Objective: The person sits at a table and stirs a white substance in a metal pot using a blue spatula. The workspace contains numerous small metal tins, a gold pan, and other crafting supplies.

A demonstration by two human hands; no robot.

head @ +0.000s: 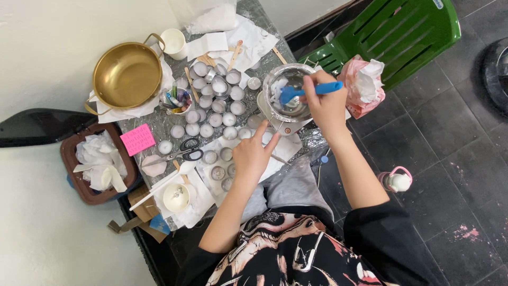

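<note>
My right hand grips a blue spatula, whose blade reaches into a clear glass bowl holding white lumps. The bowl rests on a small white scale. My left hand lies beside the scale, index finger stretched toward the bowl's base, holding nothing that I can see. Several small round tins of white wax stand in a cluster left of the bowl. Empty tins sit on white paper under my left hand.
A brass pot stands at the far left on paper, with a white cup behind it. Scissors, a pink card, wooden sticks and a brown bin of tissue are near. A green chair stands right.
</note>
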